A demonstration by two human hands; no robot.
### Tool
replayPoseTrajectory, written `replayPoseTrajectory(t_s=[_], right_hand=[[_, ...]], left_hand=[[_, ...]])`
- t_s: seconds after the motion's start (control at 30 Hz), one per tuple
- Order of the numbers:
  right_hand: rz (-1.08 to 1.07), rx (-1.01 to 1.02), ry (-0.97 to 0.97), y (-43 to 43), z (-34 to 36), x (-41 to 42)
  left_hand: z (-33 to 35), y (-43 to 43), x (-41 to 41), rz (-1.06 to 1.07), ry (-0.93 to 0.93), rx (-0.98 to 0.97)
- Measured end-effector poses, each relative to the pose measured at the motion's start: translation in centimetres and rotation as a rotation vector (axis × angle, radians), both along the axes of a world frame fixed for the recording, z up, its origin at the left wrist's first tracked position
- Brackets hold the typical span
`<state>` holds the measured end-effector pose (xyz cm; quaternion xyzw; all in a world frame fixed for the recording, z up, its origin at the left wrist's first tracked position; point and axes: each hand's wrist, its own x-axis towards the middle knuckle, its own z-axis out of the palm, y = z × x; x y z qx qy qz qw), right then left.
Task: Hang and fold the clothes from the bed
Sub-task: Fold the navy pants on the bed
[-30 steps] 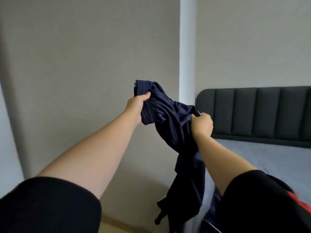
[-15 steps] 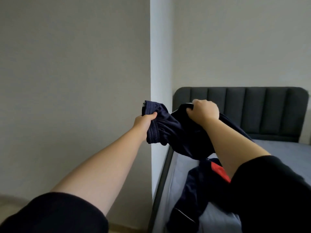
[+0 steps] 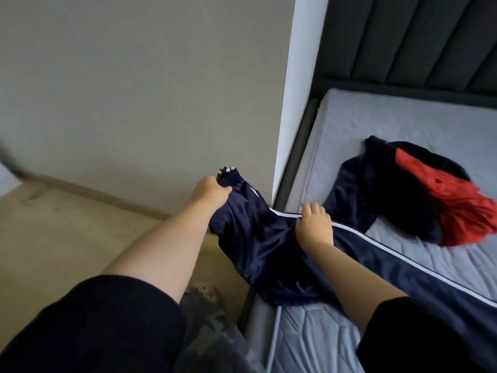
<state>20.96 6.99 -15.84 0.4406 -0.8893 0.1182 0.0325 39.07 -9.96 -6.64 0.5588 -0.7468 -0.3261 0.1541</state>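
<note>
The left hand (image 3: 211, 191) grips the gathered end of glossy navy track trousers (image 3: 258, 251) with white side piping; the right hand (image 3: 314, 226) pinches that piping. The trousers stretch from far left to near right along the left edge of the quilted grey mattress (image 3: 403, 122), near a crumpled navy-and-red garment (image 3: 403, 189).

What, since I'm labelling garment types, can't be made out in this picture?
Head view only:
- Navy garment, gripped by the left hand and right hand: its length runs off the right edge and under the right forearm, so its type is unsure.
- Navy-and-red heap on the mattress: crumpled; piece count unclear.
- Dark streak at the left edge: blurred.
- Grey thing at the bottom: mostly hidden by the left sleeve.
</note>
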Motion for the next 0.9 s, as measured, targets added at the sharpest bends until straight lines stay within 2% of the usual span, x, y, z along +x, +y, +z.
replayPoseTrajectory(t_s=[0.1, 0.23, 0.33, 0.43, 0.5, 0.6, 0.67, 0.8, 0.9], right_hand=[[0.022, 0.116, -0.019, 1.0, -5.4, 1.7], [-0.008, 0.270, -0.054, 1.6, -10.1, 2.3], [-0.005, 0.238, -0.034, 1.4, -11.2, 2.5], [0.014, 0.165, -0.038, 1.3, -11.7, 2.6], [0.037, 0.134, -0.076, 1.4, -11.5, 2.4], [0.093, -0.009, -0.218, 2.2, -10.4, 2.0], [0.072, -0.129, -0.287, 4.0, -9.3, 1.5], [-0.079, -0.169, -0.185, 10.1, -8.6, -0.6], [-0.243, -0.110, -0.109, 14.8, -9.1, -2.5]], left_hand=[[-3.9, -1.6, 0.1, 0.043, -0.125, -0.106], [-8.3, -1.3, -1.0, 0.032, -0.104, -0.182], [-11.4, -0.1, -1.7, 0.023, -0.111, -0.248], [-13.7, 0.7, -2.6, -0.047, -0.265, -0.332], [-14.0, 1.4, -4.1, -0.099, -0.292, -0.263], [-13.7, 3.7, -7.2, -0.283, -0.225, -0.069], [-13.2, 6.0, -9.5, -0.448, -0.195, -0.016], [-13.1, 11.8, -13.1, -0.678, -0.146, -0.046], [-14.1, 16.0, -14.4, -0.897, -0.183, -0.211]])
